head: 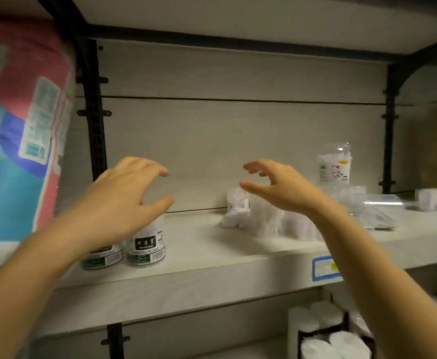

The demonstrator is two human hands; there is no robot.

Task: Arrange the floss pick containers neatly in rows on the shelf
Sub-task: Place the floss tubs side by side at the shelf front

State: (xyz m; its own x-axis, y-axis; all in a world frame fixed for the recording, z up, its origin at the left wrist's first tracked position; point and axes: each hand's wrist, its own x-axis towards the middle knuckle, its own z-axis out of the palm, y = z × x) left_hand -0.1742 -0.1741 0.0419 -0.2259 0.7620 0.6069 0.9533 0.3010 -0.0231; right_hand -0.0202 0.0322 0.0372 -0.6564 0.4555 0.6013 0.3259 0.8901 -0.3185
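A: Where are the floss pick containers?
B: Two stand side by side at the near left of the shelf (212, 263). The right container (146, 248) shows its green label; the left container (102, 256) is partly hidden behind the left wrist.
A: And the hands?
B: The left hand (120, 200) hovers just above those two, fingers spread wide and curled, holding nothing. The right hand (280, 187) is also spread and empty, raised over a heap of clear packets (258, 216) farther right.
A: What is in the packets?
B: Too blurred to tell, perhaps white picks. Behind them at the far right stands a clear tub (335, 161), and a large pink and blue pack (23, 120) fills the left edge.
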